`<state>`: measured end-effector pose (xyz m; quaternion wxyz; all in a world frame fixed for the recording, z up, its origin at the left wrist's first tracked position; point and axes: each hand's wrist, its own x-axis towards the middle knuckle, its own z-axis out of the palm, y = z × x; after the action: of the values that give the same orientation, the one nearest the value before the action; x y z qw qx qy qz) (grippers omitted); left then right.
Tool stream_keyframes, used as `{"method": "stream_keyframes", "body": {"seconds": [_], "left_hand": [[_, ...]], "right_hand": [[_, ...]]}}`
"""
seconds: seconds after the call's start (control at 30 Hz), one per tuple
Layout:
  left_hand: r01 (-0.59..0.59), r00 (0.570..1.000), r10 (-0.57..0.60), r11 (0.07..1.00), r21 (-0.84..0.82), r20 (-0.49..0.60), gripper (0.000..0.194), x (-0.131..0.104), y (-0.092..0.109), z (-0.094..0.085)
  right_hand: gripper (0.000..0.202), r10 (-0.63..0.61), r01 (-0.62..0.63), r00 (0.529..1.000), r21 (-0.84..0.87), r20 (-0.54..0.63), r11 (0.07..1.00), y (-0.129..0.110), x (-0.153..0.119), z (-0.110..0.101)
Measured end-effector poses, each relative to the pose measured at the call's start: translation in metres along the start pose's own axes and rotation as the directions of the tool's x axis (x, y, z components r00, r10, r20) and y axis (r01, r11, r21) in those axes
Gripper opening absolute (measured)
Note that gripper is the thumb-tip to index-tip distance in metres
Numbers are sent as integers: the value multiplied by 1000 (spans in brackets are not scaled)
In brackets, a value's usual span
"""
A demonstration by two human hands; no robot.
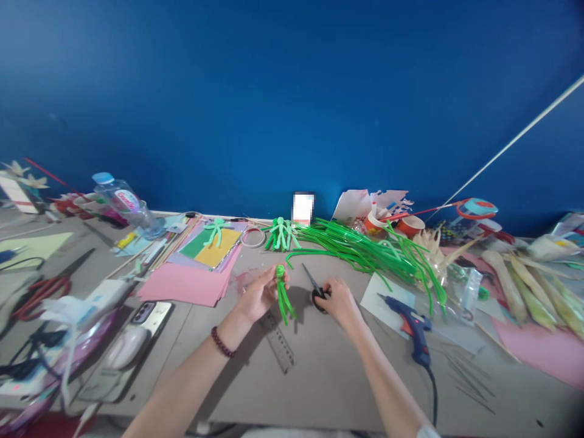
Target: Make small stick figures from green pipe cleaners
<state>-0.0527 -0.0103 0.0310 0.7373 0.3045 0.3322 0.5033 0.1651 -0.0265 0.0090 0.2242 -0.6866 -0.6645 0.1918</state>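
Near the middle of the table, my left hand (267, 288) is closed on a green pipe-cleaner figure (283, 298), whose several strands hang down below the fingers. To its right, my right hand (336, 296) has its fingers closed on the dark handles of a pair of scissors (312, 280), with the blades pointing up and left toward the wall. A clear ruler (279, 345) lies below the green figure. Several finished-looking green figures (280, 234) stand by the wall, and another light green one (216, 232) rests on coloured sheets at the left.
Long green pipe cleaners (356, 244) spread along the back right. A blue glue gun (413, 325) lies right of my right forearm. Pink paper (187, 283), a white phone (152, 319), a plastic bottle (125, 199) and red-handled scissors (45, 296) are on the left. Corn husks (529, 292) lie far right.
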Motion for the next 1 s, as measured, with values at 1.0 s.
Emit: {"method": "stream_keyframes", "body": {"seconds": [1.0], "left_hand": [[35,997,-35,999,-4,-69,48,5,-5,5]], "right_hand": [[26,-412,61,832,677,371,734,-78,42,-39]]}}
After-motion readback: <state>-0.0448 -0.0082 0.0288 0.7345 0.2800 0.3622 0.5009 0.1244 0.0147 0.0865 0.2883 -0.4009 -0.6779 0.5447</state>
